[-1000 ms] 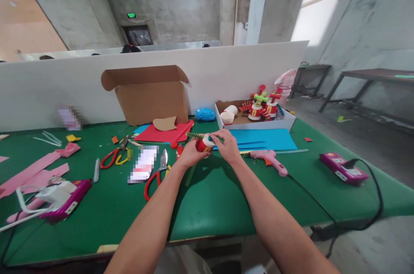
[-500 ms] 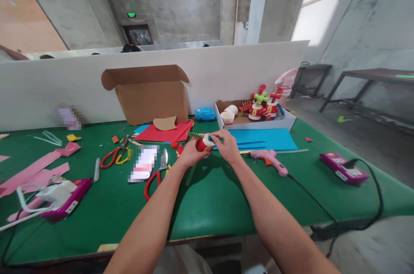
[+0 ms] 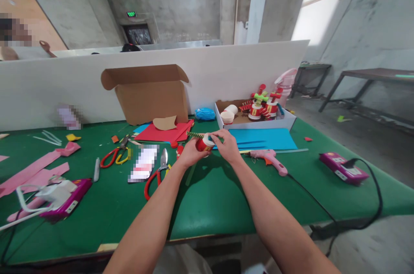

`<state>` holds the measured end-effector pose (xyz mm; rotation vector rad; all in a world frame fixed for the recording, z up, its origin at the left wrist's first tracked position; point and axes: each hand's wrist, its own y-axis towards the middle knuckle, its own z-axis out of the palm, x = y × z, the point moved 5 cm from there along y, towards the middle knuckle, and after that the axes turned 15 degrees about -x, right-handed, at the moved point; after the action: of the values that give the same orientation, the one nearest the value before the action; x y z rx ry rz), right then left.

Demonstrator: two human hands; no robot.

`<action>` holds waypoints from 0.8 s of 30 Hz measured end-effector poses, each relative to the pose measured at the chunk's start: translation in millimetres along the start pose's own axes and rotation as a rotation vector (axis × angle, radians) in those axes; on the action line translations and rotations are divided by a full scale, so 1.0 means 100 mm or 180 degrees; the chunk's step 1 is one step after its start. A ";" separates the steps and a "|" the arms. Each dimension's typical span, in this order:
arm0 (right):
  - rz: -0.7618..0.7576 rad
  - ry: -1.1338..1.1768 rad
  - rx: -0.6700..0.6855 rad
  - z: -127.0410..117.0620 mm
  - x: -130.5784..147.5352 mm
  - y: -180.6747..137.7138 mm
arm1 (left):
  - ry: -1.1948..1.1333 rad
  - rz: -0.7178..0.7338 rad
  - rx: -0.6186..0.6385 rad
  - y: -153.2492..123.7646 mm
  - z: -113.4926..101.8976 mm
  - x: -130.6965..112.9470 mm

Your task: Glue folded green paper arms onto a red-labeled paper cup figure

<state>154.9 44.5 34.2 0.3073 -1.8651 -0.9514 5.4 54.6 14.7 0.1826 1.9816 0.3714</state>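
My left hand (image 3: 190, 154) is wrapped round a small red-and-white paper cup (image 3: 205, 144), which lies tilted just above the table. A thin greenish-gold spring (image 3: 194, 135) sticks out from the cup's far left side. At the cup's white end, the fingertips of my right hand (image 3: 227, 145) pinch a small dark teal piece (image 3: 210, 138) against it. The fingers partly cover that piece, so its full shape is hidden. Just left of my left wrist lie red-handled scissors (image 3: 164, 160) and a small red item (image 3: 179, 151).
A pink glue gun (image 3: 268, 156) with a trailing cord lies to the right, before blue sheets (image 3: 265, 138). Behind them, a white box (image 3: 258, 126) holds cups and red figures. Pliers (image 3: 122, 147), red paper (image 3: 161, 132) and an open cardboard box (image 3: 152, 101) are on the left.
Both hands stay almost still around the cup, with only a slight shift at its end. Behind the partition at far left, a person has come further into view.
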 end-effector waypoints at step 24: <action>0.1569 0.0713 -0.0655 0.10 -0.35 -0.12 | -0.1681 -0.0852 -0.0530 0.07 0.04 0.18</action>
<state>161.1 61.7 -0.2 -0.1625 -1.5207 -0.7238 0.5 67.2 -0.1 -0.0862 1.4231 0.2769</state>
